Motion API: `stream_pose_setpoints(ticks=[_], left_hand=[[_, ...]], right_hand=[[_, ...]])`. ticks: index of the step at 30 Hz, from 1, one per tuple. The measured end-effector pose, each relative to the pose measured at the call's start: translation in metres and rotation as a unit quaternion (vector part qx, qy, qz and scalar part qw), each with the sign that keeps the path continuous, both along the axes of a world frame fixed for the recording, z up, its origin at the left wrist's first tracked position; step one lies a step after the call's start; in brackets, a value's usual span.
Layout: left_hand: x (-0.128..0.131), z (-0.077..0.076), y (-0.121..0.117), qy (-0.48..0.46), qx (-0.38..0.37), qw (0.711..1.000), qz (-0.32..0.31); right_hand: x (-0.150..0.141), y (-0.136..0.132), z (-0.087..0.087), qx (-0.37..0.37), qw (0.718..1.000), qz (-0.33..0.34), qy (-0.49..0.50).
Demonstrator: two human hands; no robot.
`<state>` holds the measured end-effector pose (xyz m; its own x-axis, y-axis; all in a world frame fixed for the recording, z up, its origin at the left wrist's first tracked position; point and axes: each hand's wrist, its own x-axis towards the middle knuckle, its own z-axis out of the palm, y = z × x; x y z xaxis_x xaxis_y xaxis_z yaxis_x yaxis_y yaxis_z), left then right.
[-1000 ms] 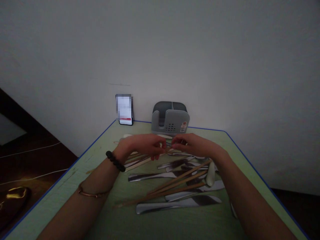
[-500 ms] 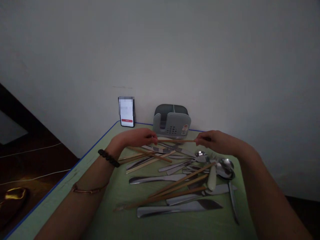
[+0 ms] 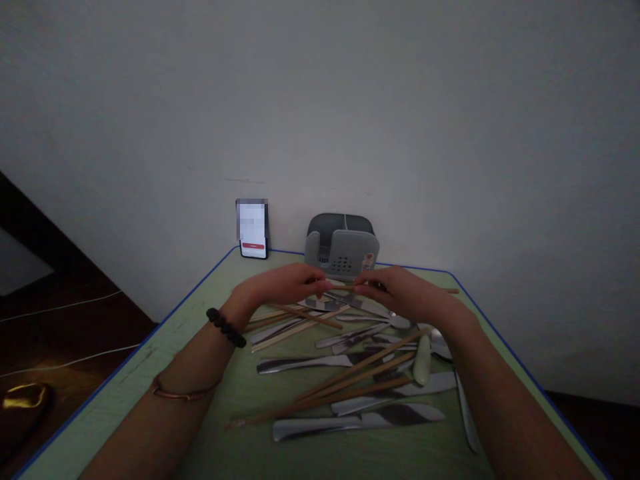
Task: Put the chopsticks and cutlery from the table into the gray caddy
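Near the back of the table, my left hand point(image 3: 293, 283) pinches one end of a wooden chopstick point(image 3: 343, 287). My right hand point(image 3: 395, 290) is closed on the same chopstick a short way along, and its far end sticks out to the right beyond that hand. Below both hands lies a loose spread of cutlery: several other chopsticks point(image 3: 360, 367), table knives point(image 3: 360, 420), spoons point(image 3: 400, 321) and a piece with a pale handle point(image 3: 423, 360). My right forearm hides part of the spoons at the right.
A grey cutlery holder point(image 3: 355, 253) with a divider stands against the wall, just behind my hands. To its left a phone point(image 3: 253, 230) leans upright on the wall. The green table point(image 3: 210, 293) has a blue edge. White cables point(image 3: 65, 363) run across the floor at left.
My right hand has slid left, close to my left hand, so the chopstick now extends past it on the right. My left hand has shifted slightly right.
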<state>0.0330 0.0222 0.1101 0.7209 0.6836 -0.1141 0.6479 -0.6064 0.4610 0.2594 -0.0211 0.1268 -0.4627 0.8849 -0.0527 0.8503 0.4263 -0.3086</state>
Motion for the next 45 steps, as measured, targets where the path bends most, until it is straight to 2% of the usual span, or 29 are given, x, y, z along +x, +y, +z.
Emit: stream_pose_setpoints(ticks=[6,10,17,23,30,34,45], left_hand=[[-0.019,0.002,0.007,-0.040,-0.022,0.999,-0.017],[-0.026,0.007,0.007,-0.066,-0.036,0.997,-0.003],[-0.022,0.010,0.005,-0.044,-0.051,0.997,-0.024],[-0.022,0.008,0.005,-0.013,-0.071,0.997,-0.029],[-0.013,0.010,-0.002,-0.057,-0.010,0.998,-0.023],[-0.005,0.009,-0.006,-0.030,0.025,0.999,-0.030],[-0.003,0.006,-0.005,-0.022,-0.034,0.998,-0.057]], right_hand=[[0.011,0.000,0.008,0.026,0.999,-0.025,0.003],[0.012,0.000,0.009,0.054,0.998,-0.021,0.022],[0.000,0.000,0.001,0.075,0.996,0.015,0.039],[-0.002,-0.001,0.000,0.052,0.998,0.027,0.029],[-0.012,-0.003,-0.001,0.039,0.998,0.044,0.015],[-0.020,-0.004,-0.002,0.032,0.999,0.027,0.006],[-0.017,-0.002,-0.004,0.018,0.999,0.040,0.014]])
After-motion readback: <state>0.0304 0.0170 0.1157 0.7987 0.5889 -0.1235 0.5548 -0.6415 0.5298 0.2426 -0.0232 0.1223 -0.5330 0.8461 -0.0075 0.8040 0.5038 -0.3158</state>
